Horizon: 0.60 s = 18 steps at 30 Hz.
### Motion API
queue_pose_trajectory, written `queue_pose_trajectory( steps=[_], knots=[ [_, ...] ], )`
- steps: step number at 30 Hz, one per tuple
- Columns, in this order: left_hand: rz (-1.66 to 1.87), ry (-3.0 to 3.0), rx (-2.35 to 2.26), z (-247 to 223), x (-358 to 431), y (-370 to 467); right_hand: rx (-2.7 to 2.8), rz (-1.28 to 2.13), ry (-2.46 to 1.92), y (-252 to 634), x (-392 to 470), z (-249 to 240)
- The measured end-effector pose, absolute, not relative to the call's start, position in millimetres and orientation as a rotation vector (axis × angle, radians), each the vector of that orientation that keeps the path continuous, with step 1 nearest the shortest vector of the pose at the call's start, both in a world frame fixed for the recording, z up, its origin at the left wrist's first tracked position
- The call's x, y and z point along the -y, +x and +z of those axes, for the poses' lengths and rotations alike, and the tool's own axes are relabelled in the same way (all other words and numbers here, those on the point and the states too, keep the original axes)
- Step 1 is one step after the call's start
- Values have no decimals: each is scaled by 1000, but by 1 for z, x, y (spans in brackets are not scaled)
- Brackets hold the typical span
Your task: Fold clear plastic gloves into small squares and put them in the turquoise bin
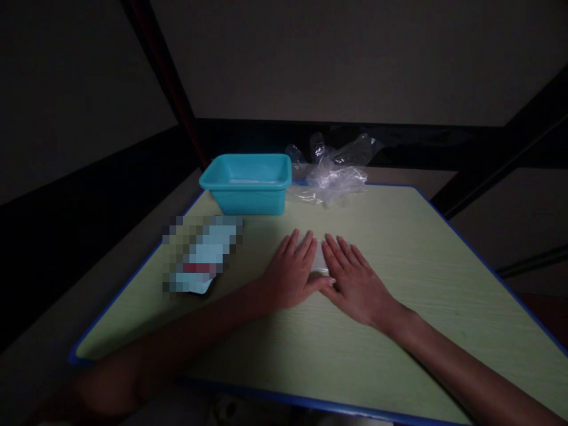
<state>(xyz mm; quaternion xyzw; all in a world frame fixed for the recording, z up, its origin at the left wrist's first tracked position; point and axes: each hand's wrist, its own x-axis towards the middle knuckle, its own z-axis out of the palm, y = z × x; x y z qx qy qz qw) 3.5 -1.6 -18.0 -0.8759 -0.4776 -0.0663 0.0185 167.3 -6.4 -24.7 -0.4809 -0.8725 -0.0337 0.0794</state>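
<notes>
Flat on the light green table (399, 236), my left hand (293, 269) lies palm down with its fingers stretched forward. My right hand (355, 278) rests the same way just beside it, and the two thumbs meet. Between and partly under the hands is a small pale, thin item (319, 257); the fingers cover its sides, so its full shape is hidden. Neither hand is wrapped round anything.
A turquoise plastic basin (251, 201) stands at the table's back left. Crumpled clear plastic (331, 171) lies at the back edge, right of the basin. A blurred-out, light blue flat object (208, 251) is left of my left hand. The table has a blue edge.
</notes>
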Motion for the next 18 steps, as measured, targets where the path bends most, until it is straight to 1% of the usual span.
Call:
queue_pose_trajectory(
  steps=[18],
  knots=[
    [-253,-2652,1462,-20,2,4,2584,-71,-1580,185,2,-23]
  ],
)
